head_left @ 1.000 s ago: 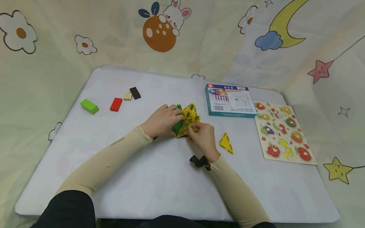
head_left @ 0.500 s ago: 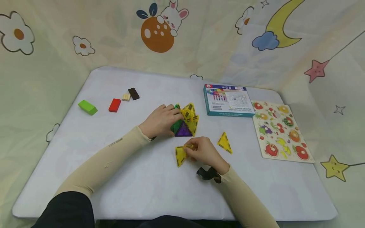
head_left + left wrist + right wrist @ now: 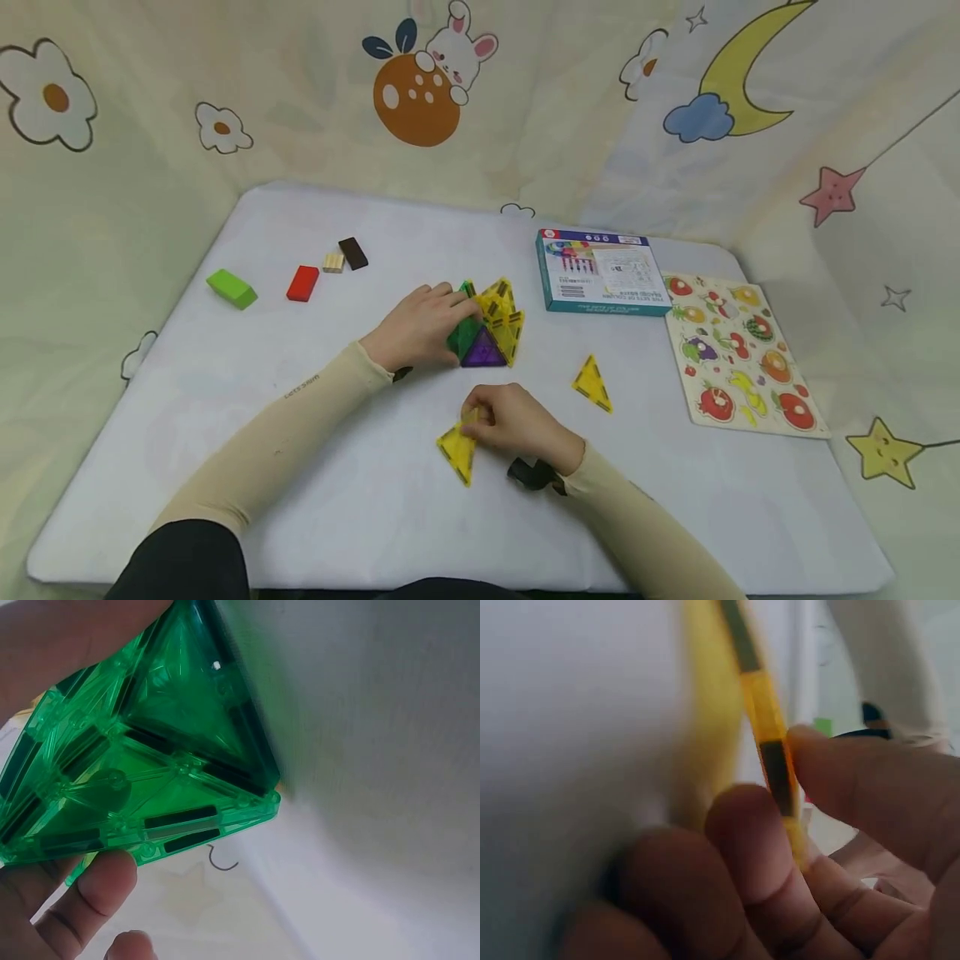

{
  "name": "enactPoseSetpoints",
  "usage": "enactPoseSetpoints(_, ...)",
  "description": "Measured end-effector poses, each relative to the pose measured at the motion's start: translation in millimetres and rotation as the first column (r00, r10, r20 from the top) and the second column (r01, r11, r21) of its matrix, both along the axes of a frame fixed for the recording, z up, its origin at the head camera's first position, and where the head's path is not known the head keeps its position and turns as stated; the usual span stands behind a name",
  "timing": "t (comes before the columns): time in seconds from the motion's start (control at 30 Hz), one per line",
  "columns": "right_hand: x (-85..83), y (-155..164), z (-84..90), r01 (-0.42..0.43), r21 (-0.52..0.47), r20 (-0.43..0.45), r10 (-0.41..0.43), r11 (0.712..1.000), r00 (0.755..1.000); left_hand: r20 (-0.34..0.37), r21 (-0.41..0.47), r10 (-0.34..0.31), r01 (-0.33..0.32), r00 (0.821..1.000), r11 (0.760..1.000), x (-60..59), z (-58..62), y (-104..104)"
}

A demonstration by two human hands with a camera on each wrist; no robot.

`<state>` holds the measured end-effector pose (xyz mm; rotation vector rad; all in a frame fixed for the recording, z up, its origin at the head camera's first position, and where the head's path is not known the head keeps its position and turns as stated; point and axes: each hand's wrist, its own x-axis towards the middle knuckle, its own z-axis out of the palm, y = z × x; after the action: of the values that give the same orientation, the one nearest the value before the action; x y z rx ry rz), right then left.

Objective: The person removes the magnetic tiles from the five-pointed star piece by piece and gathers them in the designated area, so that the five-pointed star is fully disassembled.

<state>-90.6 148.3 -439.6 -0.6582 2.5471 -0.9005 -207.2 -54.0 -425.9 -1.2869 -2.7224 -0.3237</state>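
Note:
A small structure of magnetic tiles [image 3: 486, 327], yellow, green and purple triangles, stands mid-table. My left hand [image 3: 422, 327] grips its green side; in the left wrist view the green tiles [image 3: 142, 772] fill the frame under my fingers. My right hand [image 3: 504, 421] pinches a loose yellow triangle tile [image 3: 457, 450] nearer the front edge, apart from the structure. The right wrist view shows that yellow tile [image 3: 761, 727] edge-on between thumb and fingers. Another yellow triangle [image 3: 593, 383] lies flat to the right.
A teal box [image 3: 602, 271] and a fruit puzzle board [image 3: 738, 354] lie at the right. Green [image 3: 232, 288], red [image 3: 302, 283], tan [image 3: 333, 262] and dark brown [image 3: 353, 252] blocks sit at the back left. The white table [image 3: 225, 467] is ringed by printed fabric.
My right hand pulled a yellow triangle off the structure and carried it toward the front edge, uncovering a purple face. The left hand stayed on the structure.

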Motion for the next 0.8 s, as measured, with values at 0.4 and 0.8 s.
enactPoseSetpoints(0.4,-34.1,-5.9,10.1,0.342,0.155,-0.323,-0.280,0.927,0.904,-0.017,0.029,0.001,-0.001,1.000,1.000,1.5,2.2,-1.8)
enactPoseSetpoints(0.8,-49.3,-13.2,10.4,0.335,0.299,-0.378,-0.211,0.893,0.901,-0.060,0.016,-0.034,0.035,0.998,0.999,3.6,3.2,-3.6)
